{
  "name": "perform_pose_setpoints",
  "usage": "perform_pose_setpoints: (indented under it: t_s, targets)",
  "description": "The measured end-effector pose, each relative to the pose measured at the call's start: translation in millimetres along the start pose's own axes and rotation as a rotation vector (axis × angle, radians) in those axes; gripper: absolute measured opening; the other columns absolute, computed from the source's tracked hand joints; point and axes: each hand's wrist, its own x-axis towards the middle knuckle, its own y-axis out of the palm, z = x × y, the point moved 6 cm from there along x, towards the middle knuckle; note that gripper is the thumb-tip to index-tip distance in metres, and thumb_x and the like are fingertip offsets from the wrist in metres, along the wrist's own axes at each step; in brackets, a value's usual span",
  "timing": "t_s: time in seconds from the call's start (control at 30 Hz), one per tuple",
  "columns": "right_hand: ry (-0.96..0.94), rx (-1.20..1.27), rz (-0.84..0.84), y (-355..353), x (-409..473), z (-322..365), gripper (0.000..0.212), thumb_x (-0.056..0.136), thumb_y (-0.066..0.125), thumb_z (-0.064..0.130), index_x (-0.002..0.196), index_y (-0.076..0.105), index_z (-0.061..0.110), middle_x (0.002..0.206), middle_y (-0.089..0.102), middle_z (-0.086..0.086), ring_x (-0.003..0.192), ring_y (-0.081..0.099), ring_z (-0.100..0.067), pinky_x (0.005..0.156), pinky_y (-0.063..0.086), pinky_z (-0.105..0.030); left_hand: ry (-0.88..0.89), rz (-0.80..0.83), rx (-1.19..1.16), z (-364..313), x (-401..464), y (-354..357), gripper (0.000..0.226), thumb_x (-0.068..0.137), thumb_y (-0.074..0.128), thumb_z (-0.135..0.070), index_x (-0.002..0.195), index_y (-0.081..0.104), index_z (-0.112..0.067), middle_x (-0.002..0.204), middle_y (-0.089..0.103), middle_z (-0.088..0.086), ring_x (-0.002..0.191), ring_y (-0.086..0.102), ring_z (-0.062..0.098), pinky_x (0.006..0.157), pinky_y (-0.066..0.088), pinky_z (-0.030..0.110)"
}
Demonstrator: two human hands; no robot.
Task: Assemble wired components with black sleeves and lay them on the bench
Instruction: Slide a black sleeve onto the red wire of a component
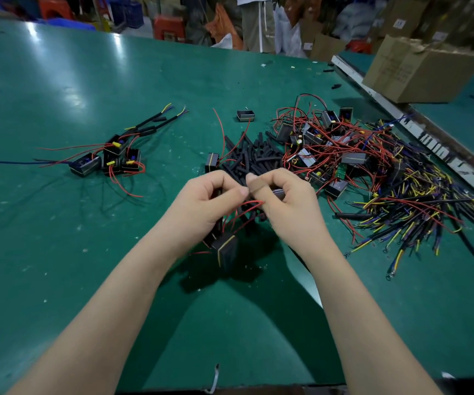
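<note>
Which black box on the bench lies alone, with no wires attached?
The small open-topped black box at bench centre, beyond the sleeve pile. Every other box trails red wires or sits in a cluster.

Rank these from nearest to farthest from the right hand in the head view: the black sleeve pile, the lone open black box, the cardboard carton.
1. black sleeve pile, just beyond the right hand.
2. lone open black box, farther back, centre.
3. cardboard carton, far right on the neighbouring bench.

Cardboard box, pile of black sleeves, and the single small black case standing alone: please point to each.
cardboard box [418, 72], head view, front face.
pile of black sleeves [255, 155], head view, middle.
small black case [245, 115], head view, front wall.
</note>
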Motion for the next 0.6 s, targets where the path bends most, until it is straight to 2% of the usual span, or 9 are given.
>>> perform_pose_setpoints:
  t_s: [0.07, 0.1, 0.17, 0.23, 0.3, 0.43, 0.6]
  targets:
    - [0.143, 0.064, 0.094, 1.9, 0.5, -9.2, 0.025, 0.091, 0.063, 0.029, 0.068, 0.065, 0.019, 0.052, 0.050, 0.015, 0.052, 0.044, -0.004, 0.058, 0.037, -0.023, 0.052, 0.014, 0.176, -1.2, -0.1, 0.2, 0.021, 0.090, 0.063, -0.015, 0.071, 0.057, -0.009, 0.051, 0.043, -0.015, 0.051, 0.034, 0.002, 0.049, 0.029, 0.015]
    - [0.183, 0.123, 0.126, 2.2, 0.5, -11.4, 0.023, 0.090, 0.063, 0.025, 0.070, 0.067, 0.015, 0.058, 0.055, 0.013, 0.058, 0.049, -0.004, 0.065, 0.042, -0.025, 0.043, 0.030, 0.192, -0.3, -0.4, 1.5, 0.021, 0.090, 0.063, -0.016, 0.070, 0.057, -0.011, 0.051, 0.042, -0.015, 0.051, 0.033, 0.002, 0.049, 0.029, 0.015]
    - [0.188, 0.257, 0.170, 1.0, 1.0, -8.2, 0.019, 0.091, 0.063, 0.019, 0.073, 0.069, 0.013, 0.066, 0.064, 0.010, 0.068, 0.056, -0.002, 0.073, 0.045, -0.019, -0.015, 0.059, 0.062, 1.0, -0.6, 4.3, 0.026, 0.090, 0.061, -0.015, 0.064, 0.058, -0.018, 0.051, 0.041, -0.014, 0.049, 0.033, 0.003, 0.047, 0.029, 0.016]
    - [0.134, 0.362, 0.230, -1.1, 0.3, -0.5, 0.016, 0.090, 0.061, 0.024, 0.079, 0.070, 0.016, 0.069, 0.068, 0.011, 0.066, 0.057, 0.003, 0.065, 0.043, -0.009, -0.102, 0.082, -0.184, 1.7, -0.6, 5.4, 0.026, 0.085, 0.061, -0.018, 0.059, 0.063, -0.021, 0.048, 0.039, -0.012, 0.044, 0.033, 0.002, 0.045, 0.030, 0.015]
    - [0.087, 0.420, 0.292, -3.7, -1.5, 4.8, 0.017, 0.083, 0.059, 0.033, 0.084, 0.072, 0.021, 0.074, 0.069, 0.010, 0.066, 0.057, 0.005, 0.061, 0.041, -0.009, -0.171, 0.112, -0.347, 0.5, -1.9, 5.6, 0.019, 0.076, 0.060, -0.026, 0.059, 0.068, -0.022, 0.045, 0.038, -0.012, 0.043, 0.034, 0.002, 0.045, 0.032, 0.015]
    - [0.014, 0.514, 0.329, -1.4, -3.8, 10.1, 0.006, 0.084, 0.065, 0.024, 0.086, 0.065, 0.019, 0.073, 0.069, 0.011, 0.065, 0.057, 0.004, 0.061, 0.042, -0.009, -0.218, 0.214, -0.443, 0.5, -4.9, 12.4, 0.021, 0.079, 0.061, -0.024, 0.059, 0.066, -0.021, 0.046, 0.034, -0.011, 0.045, 0.031, 0.004, 0.043, 0.034, 0.015]
    - [-0.008, 0.507, 0.264, 3.1, -3.3, 9.2, 0.012, 0.079, 0.062, 0.029, 0.086, 0.066, 0.020, 0.075, 0.069, 0.012, 0.074, 0.060, -0.002, 0.073, 0.047, -0.016, -0.243, 0.256, -0.509, 0.0, -7.1, 18.4, 0.022, 0.080, 0.056, -0.027, 0.063, 0.068, -0.022, 0.049, 0.035, -0.011, 0.049, 0.031, 0.005, 0.045, 0.037, 0.016]
